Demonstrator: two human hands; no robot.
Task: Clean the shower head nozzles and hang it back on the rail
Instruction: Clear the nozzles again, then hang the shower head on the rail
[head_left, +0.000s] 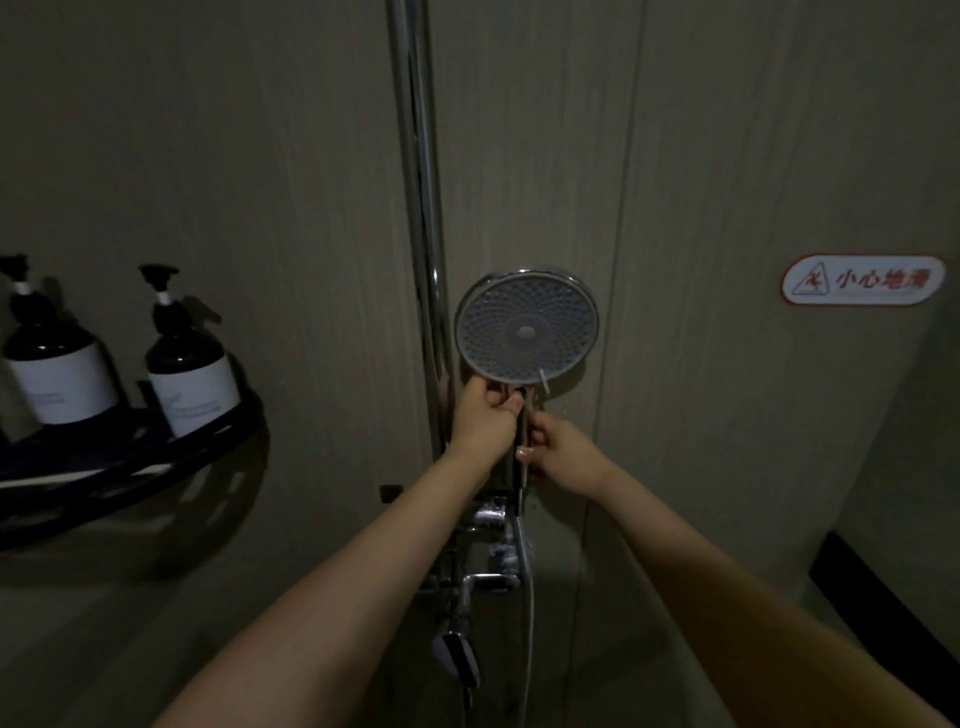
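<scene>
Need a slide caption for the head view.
Both hands, left hand and right hand, grip the shower head handle beside the chrome rail.

Shelf: dark curved wire corner shelf (156, 462), fixed to the wall at lower left of the frame.
On it: two dark pump bottles with white labels, left one (57, 374), right one (189, 374), both upright, side by side.

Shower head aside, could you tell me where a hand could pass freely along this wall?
Free: bare wall between shower head and warning sign. Crowded: rail, both hands, valve; bottles fill the shelf.
</scene>
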